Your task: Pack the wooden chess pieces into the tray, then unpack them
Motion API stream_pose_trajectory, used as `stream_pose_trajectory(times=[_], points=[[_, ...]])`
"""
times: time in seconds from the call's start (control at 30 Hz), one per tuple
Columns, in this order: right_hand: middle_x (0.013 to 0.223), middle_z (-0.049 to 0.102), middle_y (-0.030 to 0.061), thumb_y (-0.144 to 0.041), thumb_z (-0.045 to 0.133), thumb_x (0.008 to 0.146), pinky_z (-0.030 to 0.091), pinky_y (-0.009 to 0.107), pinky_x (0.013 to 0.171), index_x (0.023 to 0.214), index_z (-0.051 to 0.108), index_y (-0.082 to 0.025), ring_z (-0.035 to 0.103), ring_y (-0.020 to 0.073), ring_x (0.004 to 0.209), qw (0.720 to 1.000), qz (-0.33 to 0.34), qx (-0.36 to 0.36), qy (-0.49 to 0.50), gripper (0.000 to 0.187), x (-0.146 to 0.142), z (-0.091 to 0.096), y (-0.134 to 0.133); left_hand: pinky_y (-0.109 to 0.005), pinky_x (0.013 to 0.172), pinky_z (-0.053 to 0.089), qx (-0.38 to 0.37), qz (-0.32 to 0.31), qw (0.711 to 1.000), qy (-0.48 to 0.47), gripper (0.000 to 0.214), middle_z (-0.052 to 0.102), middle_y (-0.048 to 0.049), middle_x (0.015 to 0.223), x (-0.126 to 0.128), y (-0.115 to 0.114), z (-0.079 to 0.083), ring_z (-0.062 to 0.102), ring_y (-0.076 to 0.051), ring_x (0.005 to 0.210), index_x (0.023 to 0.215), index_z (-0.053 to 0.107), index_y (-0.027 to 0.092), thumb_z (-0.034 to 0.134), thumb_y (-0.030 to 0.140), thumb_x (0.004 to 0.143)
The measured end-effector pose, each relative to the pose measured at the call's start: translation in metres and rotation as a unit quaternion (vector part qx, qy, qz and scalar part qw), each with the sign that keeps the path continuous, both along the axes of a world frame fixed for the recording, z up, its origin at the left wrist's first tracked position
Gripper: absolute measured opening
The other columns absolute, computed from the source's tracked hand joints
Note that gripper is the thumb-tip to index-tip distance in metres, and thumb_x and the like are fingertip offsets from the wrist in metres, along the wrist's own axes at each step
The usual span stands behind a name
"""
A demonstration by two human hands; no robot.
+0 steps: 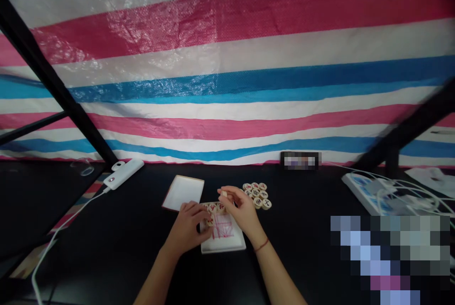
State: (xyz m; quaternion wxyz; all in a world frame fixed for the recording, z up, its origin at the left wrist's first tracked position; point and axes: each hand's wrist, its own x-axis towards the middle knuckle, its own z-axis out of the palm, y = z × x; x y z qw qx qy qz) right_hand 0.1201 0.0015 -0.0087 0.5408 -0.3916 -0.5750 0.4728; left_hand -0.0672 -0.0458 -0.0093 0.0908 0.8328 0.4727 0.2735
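Observation:
My right hand point(241, 207) pinches a round wooden Chinese chess piece point(223, 194) above the far edge of a shallow white box point(223, 246). At the box's left side, the fingers of my left hand point(189, 229) close around another Chinese chess piece point(210, 221), partly covered by them. Inside the box, a row of pieces with red characters point(212, 207) lies along the far wall. Pink lines point(223, 226) mark the white bottom. Right of my right hand, several chess pieces point(259, 194) with red or black characters sit close together on the table.
An open box lid point(184, 193), white inside, lies behind my left hand. A white device point(124, 173) with a cable is at the back left. On the right are a power strip point(360, 193) and tangled white cables. Striped sheeting point(227, 68) hangs behind the black table point(135, 234).

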Motion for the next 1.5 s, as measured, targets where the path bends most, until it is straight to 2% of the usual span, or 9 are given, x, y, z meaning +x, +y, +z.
stream_pose_trajectory(times=[0.13,0.23,0.33,0.43,0.6,0.9,1.17,1.4,1.5], points=[[0.084,0.071,0.0049,-0.037,0.070,0.077,0.050,0.024,0.054,0.097,0.066,-0.019,0.056,0.0109,0.057,1.000,0.009,-0.007,-0.011,0.028,-0.001,0.002,-0.003,-0.041,0.086,0.042,-0.020,0.022,0.999,0.013,0.007,0.064,-0.0048,0.098,-0.003,0.000,0.000,0.055,-0.023,0.094,0.079,0.065,0.022,0.064,0.018,0.074],[0.071,0.067,0.0003,-0.036,0.068,0.079,0.051,0.024,0.055,0.101,0.065,-0.020,0.058,0.0114,0.055,0.998,0.035,-0.024,-0.051,0.028,0.002,0.003,-0.005,-0.045,0.092,0.041,-0.039,0.043,0.998,0.008,0.028,0.057,-0.0073,0.115,-0.003,-0.001,-0.002,0.050,-0.027,0.106,0.097,0.065,0.024,0.066,0.020,0.070],[0.094,0.067,0.0049,-0.030,0.066,0.079,0.055,0.026,0.068,0.099,0.066,-0.021,0.064,0.0145,0.076,0.992,0.056,0.032,-0.104,0.022,0.003,0.005,-0.009,-0.049,0.097,0.038,-0.054,0.040,0.998,0.012,0.049,0.051,-0.0079,0.130,-0.002,0.001,-0.002,0.045,-0.029,0.117,0.120,0.057,0.028,0.063,0.020,0.072],[0.111,0.059,0.0086,-0.021,0.060,0.082,0.054,0.028,0.080,0.096,0.067,-0.021,0.063,0.0167,0.096,0.981,0.084,0.103,-0.144,0.016,0.002,0.007,-0.014,-0.048,0.095,0.039,-0.072,0.036,0.997,0.019,0.047,0.056,-0.0075,0.127,0.000,0.002,-0.002,0.048,-0.028,0.116,0.123,0.056,0.027,0.058,0.019,0.076],[0.107,0.064,0.0063,-0.013,0.055,0.083,0.049,0.032,0.091,0.104,0.067,-0.024,0.061,0.0178,0.101,0.953,0.108,0.161,-0.235,0.026,-0.002,0.006,-0.022,-0.047,0.096,0.040,-0.072,0.035,0.997,0.000,0.052,0.058,-0.0092,0.127,-0.002,0.001,0.000,0.049,-0.029,0.115,0.125,0.055,0.024,0.058,0.020,0.074],[0.101,0.070,0.0029,-0.010,0.064,0.080,0.044,0.036,0.088,0.087,0.067,-0.024,0.054,0.0215,0.099,0.872,0.112,0.237,-0.413,0.016,-0.012,0.002,-0.026,-0.052,0.106,0.031,-0.064,0.022,0.997,-0.030,0.067,0.050,-0.0114,0.138,-0.008,-0.001,-0.004,0.042,-0.031,0.128,0.135,0.045,0.024,0.055,0.016,0.069],[0.094,0.067,0.0034,-0.010,0.063,0.080,0.042,0.036,0.082,0.084,0.064,-0.021,0.051,0.0216,0.091,0.843,0.100,0.225,-0.479,0.011,-0.020,0.003,-0.030,-0.052,0.107,0.029,-0.070,0.032,0.997,-0.007,0.065,0.048,-0.0133,0.143,-0.007,-0.002,-0.004,0.045,-0.029,0.129,0.136,0.045,0.022,0.055,0.017,0.072],[0.093,0.066,0.0057,-0.015,0.052,0.083,0.045,0.032,0.081,0.091,0.064,-0.020,0.060,0.0191,0.088,0.908,0.002,0.171,-0.383,0.015,0.025,0.012,0.002,-0.051,0.102,0.033,-0.055,0.030,0.998,-0.002,0.052,0.054,-0.0096,0.137,-0.005,0.000,-0.003,0.051,-0.029,0.123,0.129,0.053,0.026,0.054,0.020,0.077],[0.106,0.067,0.0087,-0.021,0.047,0.088,0.045,0.030,0.085,0.105,0.065,-0.017,0.063,0.0188,0.094,0.851,-0.071,0.043,-0.518,0.025,0.056,0.021,0.037,-0.051,0.101,0.033,-0.057,0.023,0.998,-0.001,0.052,0.054,-0.0103,0.136,-0.002,0.001,-0.003,0.051,-0.030,0.123,0.127,0.055,0.026,0.055,0.019,0.076]])
